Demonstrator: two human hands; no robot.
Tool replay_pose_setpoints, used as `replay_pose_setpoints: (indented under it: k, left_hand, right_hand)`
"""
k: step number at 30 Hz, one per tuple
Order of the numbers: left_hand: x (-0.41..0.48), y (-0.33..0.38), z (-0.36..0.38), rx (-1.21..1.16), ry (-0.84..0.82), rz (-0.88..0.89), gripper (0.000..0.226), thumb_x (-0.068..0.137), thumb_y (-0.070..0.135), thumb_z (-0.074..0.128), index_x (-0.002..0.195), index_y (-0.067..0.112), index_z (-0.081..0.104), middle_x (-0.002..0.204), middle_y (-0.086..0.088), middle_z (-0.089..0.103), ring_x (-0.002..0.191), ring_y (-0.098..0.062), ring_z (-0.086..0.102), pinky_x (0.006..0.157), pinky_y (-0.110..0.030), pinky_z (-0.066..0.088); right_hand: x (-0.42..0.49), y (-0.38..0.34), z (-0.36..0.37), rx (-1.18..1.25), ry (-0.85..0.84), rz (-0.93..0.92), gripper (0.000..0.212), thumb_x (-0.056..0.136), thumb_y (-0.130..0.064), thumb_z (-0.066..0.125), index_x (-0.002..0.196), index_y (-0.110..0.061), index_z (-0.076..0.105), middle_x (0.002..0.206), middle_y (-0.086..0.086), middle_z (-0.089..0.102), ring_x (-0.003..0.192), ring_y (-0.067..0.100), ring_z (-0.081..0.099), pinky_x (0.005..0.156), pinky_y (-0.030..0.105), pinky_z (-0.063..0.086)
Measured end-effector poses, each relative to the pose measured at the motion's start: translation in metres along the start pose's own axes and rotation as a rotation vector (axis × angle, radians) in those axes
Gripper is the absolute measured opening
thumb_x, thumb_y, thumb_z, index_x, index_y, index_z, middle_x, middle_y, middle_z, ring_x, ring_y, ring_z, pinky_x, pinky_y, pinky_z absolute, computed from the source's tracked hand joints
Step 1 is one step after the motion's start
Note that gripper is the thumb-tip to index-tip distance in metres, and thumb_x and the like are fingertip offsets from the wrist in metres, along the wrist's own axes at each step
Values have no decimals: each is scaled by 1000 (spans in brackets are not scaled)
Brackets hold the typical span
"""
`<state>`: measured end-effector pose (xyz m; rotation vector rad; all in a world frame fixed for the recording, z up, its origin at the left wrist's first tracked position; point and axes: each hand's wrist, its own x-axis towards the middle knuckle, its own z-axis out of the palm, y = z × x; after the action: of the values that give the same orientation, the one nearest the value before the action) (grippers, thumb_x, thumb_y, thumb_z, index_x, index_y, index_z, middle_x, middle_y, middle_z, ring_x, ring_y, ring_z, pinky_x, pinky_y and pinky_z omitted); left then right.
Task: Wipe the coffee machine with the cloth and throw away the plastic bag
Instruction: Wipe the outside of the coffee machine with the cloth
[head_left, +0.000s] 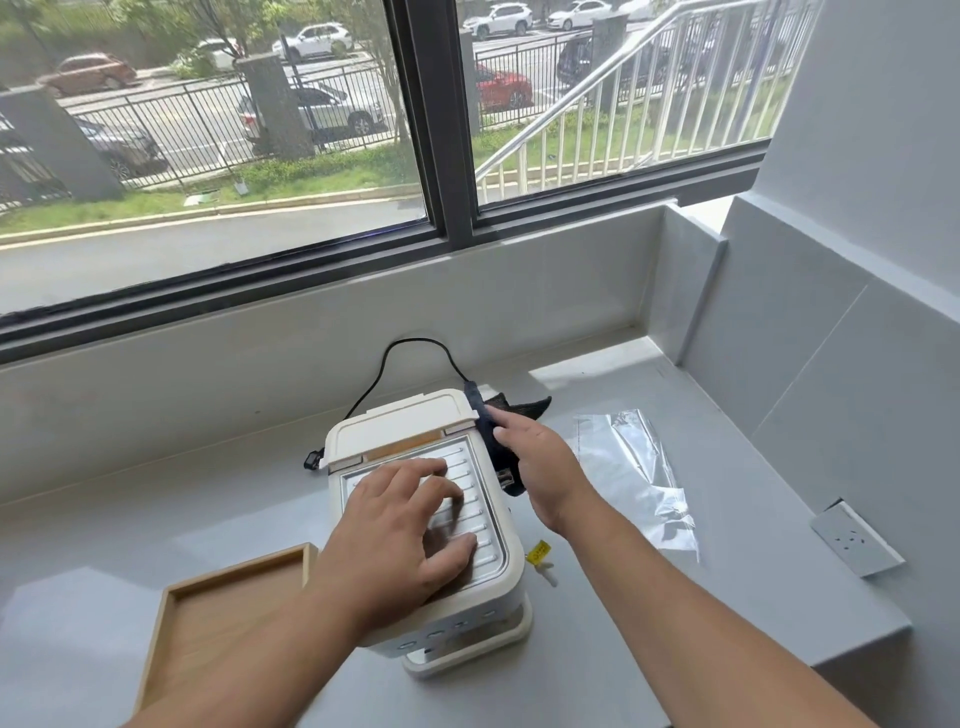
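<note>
A cream-white coffee machine (410, 431) stands on the grey counter, seen from above, with a ribbed metal top plate. My left hand (402, 525) lies flat on that plate, fingers spread, holding nothing. My right hand (537, 457) presses a dark cloth (511, 410) against the machine's right side, near its back corner. Part of the cloth sticks out behind the hand. A clear plastic bag (636, 478) lies flat on the counter to the right of the machine, apart from both hands.
A shallow wooden tray (171, 629) sits at the front left, touching the machine. A black power cord (387, 364) loops behind the machine. A yellow tag (538, 552) lies by its right side. A wall socket (854, 538) is at right; the counter edge (862, 647) drops off at front right.
</note>
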<state>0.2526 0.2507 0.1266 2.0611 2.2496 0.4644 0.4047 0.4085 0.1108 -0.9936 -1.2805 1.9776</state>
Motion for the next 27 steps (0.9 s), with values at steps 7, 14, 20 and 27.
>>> replay_pose_setpoints:
  k: [7, 14, 20, 27]
  left_hand:
    - [-2, -2, 2, -3, 21, 10, 41, 87, 74, 54, 118, 47, 53, 139, 20, 50, 133, -12, 44, 115, -42, 38]
    - [-4, -1, 1, -5, 23, 11, 42, 87, 74, 53, 118, 45, 55, 139, 18, 52, 133, -13, 44, 116, -42, 37]
    - [-2, 0, -1, -6, 10, 5, 42, 87, 74, 52, 118, 46, 54, 141, 18, 51, 134, -13, 43, 117, -43, 36]
    - [-2, 2, -4, -4, 12, 9, 43, 86, 74, 52, 117, 43, 57, 142, 16, 52, 133, -16, 44, 116, -42, 36]
  right_hand:
    - [-29, 15, -7, -285, 42, -114, 50, 98, -16, 53, 146, -29, 59, 140, -13, 66, 128, 7, 61, 113, 39, 48]
    - [-15, -9, -2, -259, 129, 46, 29, 89, -12, 63, 98, -38, 75, 96, -15, 80, 92, 17, 76, 87, 58, 61]
    - [-1, -29, 2, -634, 148, 35, 19, 81, -9, 63, 81, -25, 72, 78, -3, 77, 72, 15, 72, 64, 28, 59]
    - [-25, -21, 5, -575, 153, -171, 9, 73, -20, 61, 79, -25, 66, 69, -9, 71, 61, 8, 62, 57, 32, 58]
